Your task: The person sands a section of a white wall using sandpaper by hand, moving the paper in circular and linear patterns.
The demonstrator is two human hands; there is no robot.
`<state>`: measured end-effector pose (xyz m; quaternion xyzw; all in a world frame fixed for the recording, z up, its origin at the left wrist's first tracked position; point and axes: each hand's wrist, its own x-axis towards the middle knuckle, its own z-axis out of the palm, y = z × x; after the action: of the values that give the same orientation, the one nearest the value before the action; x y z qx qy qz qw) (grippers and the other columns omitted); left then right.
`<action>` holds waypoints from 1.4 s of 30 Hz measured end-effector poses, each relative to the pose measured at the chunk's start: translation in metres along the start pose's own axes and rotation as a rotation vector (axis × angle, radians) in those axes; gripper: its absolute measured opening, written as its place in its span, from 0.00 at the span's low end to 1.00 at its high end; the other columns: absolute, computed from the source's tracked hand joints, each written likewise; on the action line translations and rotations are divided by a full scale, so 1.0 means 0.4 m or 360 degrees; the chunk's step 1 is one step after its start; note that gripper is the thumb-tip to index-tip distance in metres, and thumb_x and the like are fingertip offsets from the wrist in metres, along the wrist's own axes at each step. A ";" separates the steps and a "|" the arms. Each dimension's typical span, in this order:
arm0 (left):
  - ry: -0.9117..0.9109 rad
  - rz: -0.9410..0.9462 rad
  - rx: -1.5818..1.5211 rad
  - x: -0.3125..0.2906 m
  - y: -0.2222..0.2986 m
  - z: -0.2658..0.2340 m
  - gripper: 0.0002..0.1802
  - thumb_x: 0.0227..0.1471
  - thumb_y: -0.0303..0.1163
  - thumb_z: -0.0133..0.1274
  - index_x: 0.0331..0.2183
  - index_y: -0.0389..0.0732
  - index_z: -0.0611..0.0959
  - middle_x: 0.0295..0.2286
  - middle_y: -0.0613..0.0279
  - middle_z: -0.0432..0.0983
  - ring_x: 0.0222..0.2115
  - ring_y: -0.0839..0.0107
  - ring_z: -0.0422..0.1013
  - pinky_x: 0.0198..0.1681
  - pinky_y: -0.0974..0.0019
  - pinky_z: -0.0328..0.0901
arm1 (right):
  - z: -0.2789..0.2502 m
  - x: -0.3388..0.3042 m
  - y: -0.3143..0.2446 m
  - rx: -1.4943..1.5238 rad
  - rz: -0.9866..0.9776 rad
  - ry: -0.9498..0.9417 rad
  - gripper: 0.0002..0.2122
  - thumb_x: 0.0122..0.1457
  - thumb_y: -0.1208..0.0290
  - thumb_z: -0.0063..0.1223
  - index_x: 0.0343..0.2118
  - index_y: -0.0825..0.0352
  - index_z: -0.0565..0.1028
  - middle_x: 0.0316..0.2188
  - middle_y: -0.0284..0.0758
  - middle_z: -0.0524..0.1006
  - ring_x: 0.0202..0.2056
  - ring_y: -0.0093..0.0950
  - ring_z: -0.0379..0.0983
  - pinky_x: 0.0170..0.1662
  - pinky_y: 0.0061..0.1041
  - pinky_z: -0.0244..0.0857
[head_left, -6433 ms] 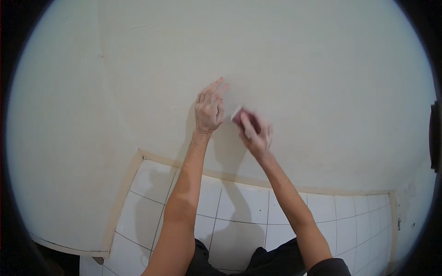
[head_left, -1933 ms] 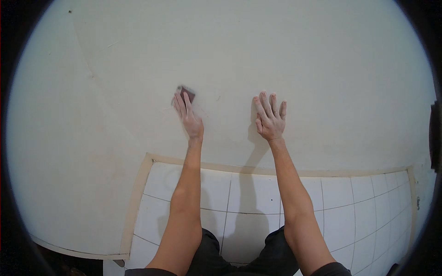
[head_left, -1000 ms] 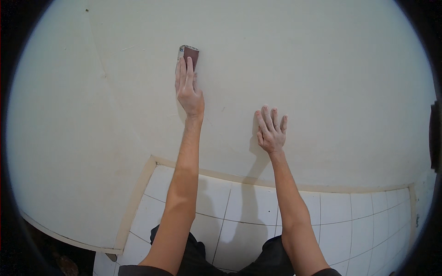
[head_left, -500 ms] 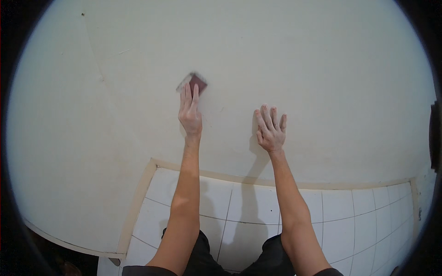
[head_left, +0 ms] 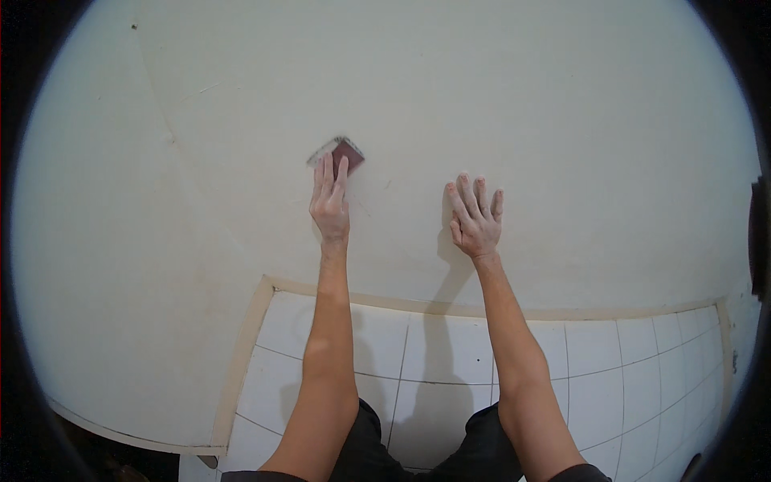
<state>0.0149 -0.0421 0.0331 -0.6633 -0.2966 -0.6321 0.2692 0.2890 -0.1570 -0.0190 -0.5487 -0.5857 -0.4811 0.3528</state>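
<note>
A folded piece of reddish-brown sandpaper (head_left: pixel 348 158), its other half pale with a dark edge, lies against the cream wall (head_left: pixel 514 96). My left hand (head_left: pixel 329 201) presses it to the wall with stretched fingers, some of them lying over the sheet. The left thumb is hidden. Further right and slightly lower, my right hand (head_left: pixel 477 221) rests with spread fingers at the wall and holds nothing. Pale dust coats both hands, mostly the fingers.
Below the wall runs a beige skirting strip (head_left: pixel 401 305), then a white tiled floor (head_left: pixel 442 349). The wall turns a corner at the lower left, beside a dark opening (head_left: pixel 120 450). A dark object (head_left: pixel 756 237) stands at the right rim.
My left hand and the sandpaper have shifted slightly down the wall. The right hand appears a little higher, while the whole view has also moved slightly.
</note>
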 end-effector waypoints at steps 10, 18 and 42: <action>0.0018 -0.0154 -0.0120 0.075 0.047 0.008 0.43 0.43 0.05 0.45 0.59 0.49 0.78 0.62 0.57 0.69 0.63 0.53 0.65 0.61 0.57 0.69 | 0.009 -0.005 0.006 0.0053 -0.0010 0.0031 0.27 0.65 0.61 0.34 0.68 0.45 0.66 0.70 0.24 0.62 0.73 0.30 0.50 0.76 0.48 0.27; 0.0005 -0.0161 -0.0044 0.068 0.037 -0.004 0.46 0.38 0.05 0.44 0.59 0.47 0.79 0.63 0.56 0.67 0.63 0.51 0.65 0.62 0.57 0.69 | 0.007 -0.005 0.010 -0.0024 -0.0013 -0.0080 0.26 0.67 0.59 0.31 0.68 0.45 0.66 0.70 0.24 0.62 0.73 0.30 0.48 0.76 0.48 0.27; -0.0086 -0.0120 -0.0283 0.096 0.054 0.008 0.49 0.38 0.03 0.43 0.62 0.48 0.75 0.64 0.55 0.65 0.65 0.51 0.61 0.66 0.52 0.63 | 0.021 -0.013 0.012 0.0041 -0.0003 -0.0037 0.27 0.66 0.57 0.34 0.69 0.45 0.64 0.72 0.23 0.59 0.73 0.31 0.48 0.76 0.49 0.27</action>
<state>0.0340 -0.0526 0.0717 -0.6898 -0.2710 -0.6475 0.1772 0.2956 -0.1508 -0.0256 -0.5491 -0.5964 -0.4675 0.3525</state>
